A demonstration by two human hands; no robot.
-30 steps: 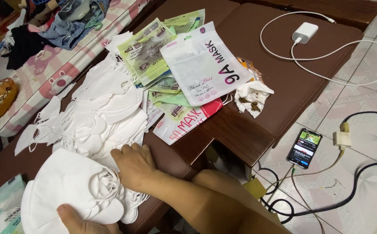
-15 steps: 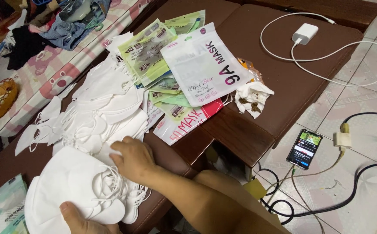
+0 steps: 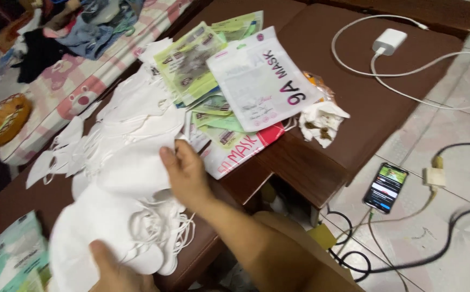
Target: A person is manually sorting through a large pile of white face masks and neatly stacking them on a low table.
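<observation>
My right hand (image 3: pixel 187 174) pinches the edge of a white folded face mask (image 3: pixel 133 168) that lies blurred over the near part of a loose heap of white masks (image 3: pixel 132 116) on the brown table (image 3: pixel 354 108). My left hand (image 3: pixel 113 269), partly cut off at the bottom edge, holds a stack of white masks (image 3: pixel 102 227) with ear loops hanging out on its right side. The stack sits just below the pinched mask.
Mask packets, white and green (image 3: pixel 259 78), lie fanned behind my right hand, with a crumpled tissue (image 3: pixel 321 120) beside them. A white charger and cable (image 3: pixel 389 40) sit at the table's far end. A phone (image 3: pixel 385 186) and cables lie on the tiled floor. Another packet (image 3: pixel 8 259) lies at the lower left.
My right hand has left the stack, moved up toward the loose heap and taken hold of a mask. My left hand still holds the stack.
</observation>
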